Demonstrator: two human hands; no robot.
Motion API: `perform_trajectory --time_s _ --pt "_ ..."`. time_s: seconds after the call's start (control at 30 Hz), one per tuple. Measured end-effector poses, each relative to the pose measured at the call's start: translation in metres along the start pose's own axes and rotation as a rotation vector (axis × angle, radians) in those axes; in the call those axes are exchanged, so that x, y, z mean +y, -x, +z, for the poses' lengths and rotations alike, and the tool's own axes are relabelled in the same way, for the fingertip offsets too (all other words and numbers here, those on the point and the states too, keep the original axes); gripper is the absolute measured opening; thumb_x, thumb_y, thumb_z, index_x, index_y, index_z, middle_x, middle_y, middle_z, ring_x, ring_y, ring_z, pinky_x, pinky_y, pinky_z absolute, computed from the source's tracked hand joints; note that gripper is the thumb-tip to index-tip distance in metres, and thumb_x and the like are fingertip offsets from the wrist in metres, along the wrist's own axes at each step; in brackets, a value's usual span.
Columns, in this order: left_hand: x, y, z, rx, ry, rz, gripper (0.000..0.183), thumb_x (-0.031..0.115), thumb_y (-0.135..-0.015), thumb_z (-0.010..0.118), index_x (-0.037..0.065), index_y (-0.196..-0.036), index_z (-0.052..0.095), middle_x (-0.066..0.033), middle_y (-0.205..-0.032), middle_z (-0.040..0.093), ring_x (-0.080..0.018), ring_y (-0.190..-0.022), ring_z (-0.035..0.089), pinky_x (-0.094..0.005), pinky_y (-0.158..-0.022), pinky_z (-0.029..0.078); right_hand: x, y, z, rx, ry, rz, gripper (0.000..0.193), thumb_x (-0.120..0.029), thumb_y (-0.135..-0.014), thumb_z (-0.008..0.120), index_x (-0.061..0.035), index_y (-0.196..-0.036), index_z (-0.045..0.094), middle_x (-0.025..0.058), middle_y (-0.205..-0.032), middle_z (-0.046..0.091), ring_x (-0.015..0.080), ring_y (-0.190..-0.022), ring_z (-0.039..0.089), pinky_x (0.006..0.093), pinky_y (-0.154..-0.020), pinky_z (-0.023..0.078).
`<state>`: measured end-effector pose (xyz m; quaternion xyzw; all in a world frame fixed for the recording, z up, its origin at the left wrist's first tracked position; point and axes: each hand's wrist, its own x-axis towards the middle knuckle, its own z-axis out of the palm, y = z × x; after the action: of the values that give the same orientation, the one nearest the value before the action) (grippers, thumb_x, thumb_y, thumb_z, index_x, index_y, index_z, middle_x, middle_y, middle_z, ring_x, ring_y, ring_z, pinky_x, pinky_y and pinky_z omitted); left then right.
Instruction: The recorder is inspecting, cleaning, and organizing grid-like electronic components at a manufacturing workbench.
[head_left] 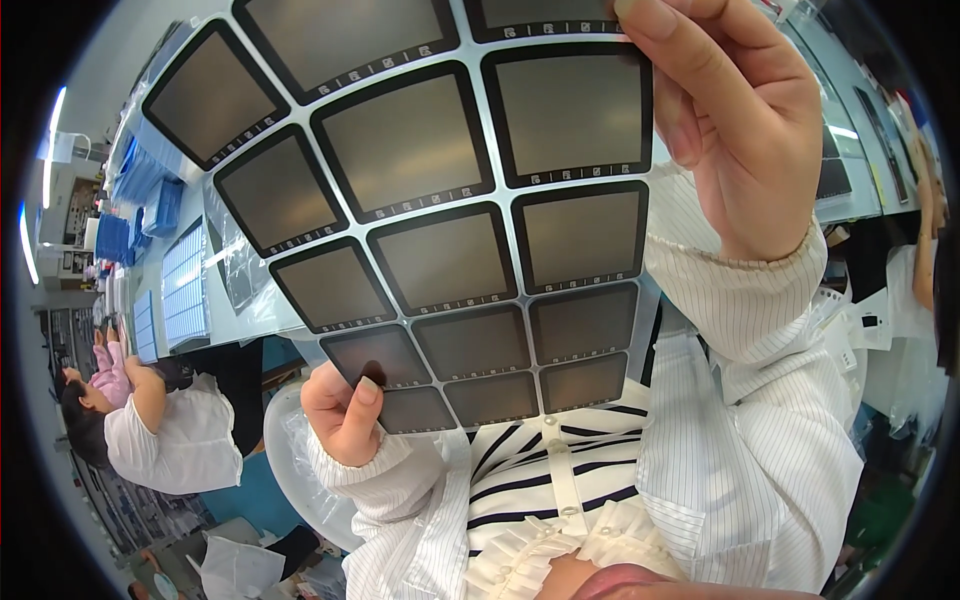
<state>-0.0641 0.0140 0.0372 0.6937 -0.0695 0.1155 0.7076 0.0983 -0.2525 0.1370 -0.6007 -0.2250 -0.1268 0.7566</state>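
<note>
A large clear sheet [435, 255] is held up before me, tilted, its far end running out of the top of the view. Printed on it are several rows of dark grey, black-framed rectangles with small white marks along one edge. My left hand [345, 410] pinches its lower left corner, thumb on the front face and fingers hidden behind. At the upper right edge, my right hand [740, 120] grips the same sheet between thumb and fingers. The fingertips there are partly cut off by the top of the view.
Beyond the sheet on the left is a work table [270, 315] with blue-and-white panels [185, 285], blue stacks [150, 185] and clear plastic film. A person in a white top [180, 440] sits nearby. Another table [850, 170] holds dark panels at right.
</note>
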Motion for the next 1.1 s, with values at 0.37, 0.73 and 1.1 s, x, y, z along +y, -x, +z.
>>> perform_trajectory --time_s 0.37,0.73,1.1 --pt "0.001 0.006 0.006 -0.003 0.082 -0.025 0.017 0.009 -0.085 0.057 -0.005 -0.094 0.058 -0.0093 -0.083 0.064 -0.008 -0.059 0.054 -0.018 -0.055 0.04 -0.004 -0.022 -0.01 -0.012 0.011 -0.072 0.014 -0.012 -0.085 0.061 0.0019 -0.088 0.061 0.0024 -0.063 0.058 0.0028 -0.039 0.041 0.0148 -0.036 0.029" --pt "0.006 0.001 0.015 -0.092 0.09 -0.07 0.015 0.009 -0.084 0.059 -0.006 -0.089 0.059 -0.0109 -0.072 0.062 -0.0106 -0.059 0.055 -0.0202 -0.054 0.041 -0.005 -0.013 -0.009 0.124 0.045 -0.048 0.014 -0.013 -0.086 0.059 0.0009 -0.087 0.061 -0.0003 -0.06 0.056 0.0012 -0.039 0.039 0.0141 -0.037 0.028" --pt "0.01 -0.014 0.038 -0.21 -0.005 -0.064 0.018 0.008 -0.084 0.058 -0.001 -0.071 0.05 -0.0097 -0.066 0.06 -0.01 -0.053 0.052 -0.0197 -0.051 0.04 -0.005 -0.01 -0.029 0.221 0.108 -0.031 0.014 -0.015 -0.09 0.054 -0.0031 -0.084 0.057 -0.0054 -0.054 0.048 -0.0012 -0.038 0.032 0.0128 -0.039 0.023"
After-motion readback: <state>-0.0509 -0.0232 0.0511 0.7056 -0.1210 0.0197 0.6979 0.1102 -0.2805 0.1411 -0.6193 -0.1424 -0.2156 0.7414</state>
